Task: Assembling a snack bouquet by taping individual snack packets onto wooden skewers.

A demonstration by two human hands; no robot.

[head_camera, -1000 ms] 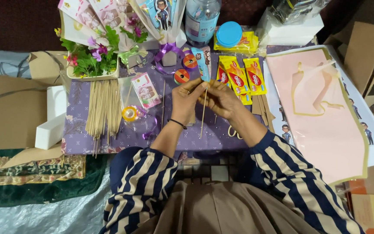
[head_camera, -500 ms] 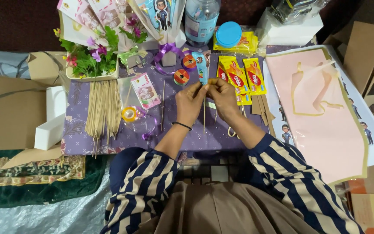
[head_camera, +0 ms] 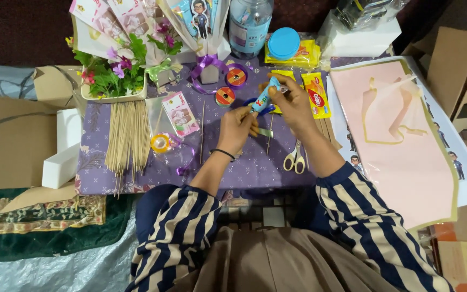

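Note:
Both hands meet over the purple table cloth (head_camera: pixel 244 162). My right hand (head_camera: pixel 294 103) pinches the upper end of a slim blue snack packet (head_camera: pixel 264 96). Just below, my left hand (head_camera: pixel 239 127) grips the packet's lower end. A thin wooden skewer (head_camera: pixel 269 143) pokes out beneath the hands, toward me. A small pale strip (head_camera: pixel 266 132), possibly tape, shows between the fingers. Yellow and red snack packets (head_camera: pixel 315 94) lie right behind my right hand.
Scissors (head_camera: pixel 294 160) lie by my right forearm. A bundle of skewers (head_camera: pixel 128 135), a tape roll (head_camera: pixel 160 143) and a white box (head_camera: pixel 63 157) are to the left. Ribbon spools (head_camera: pixel 225 96), flowers (head_camera: pixel 115 73) and a jar (head_camera: pixel 249 27) stand behind, with pink wrapping paper (head_camera: pixel 406 140) to the right.
Both hands moved away from me with the skewer. The blue packet, which lay on the table behind them, is now held between them.

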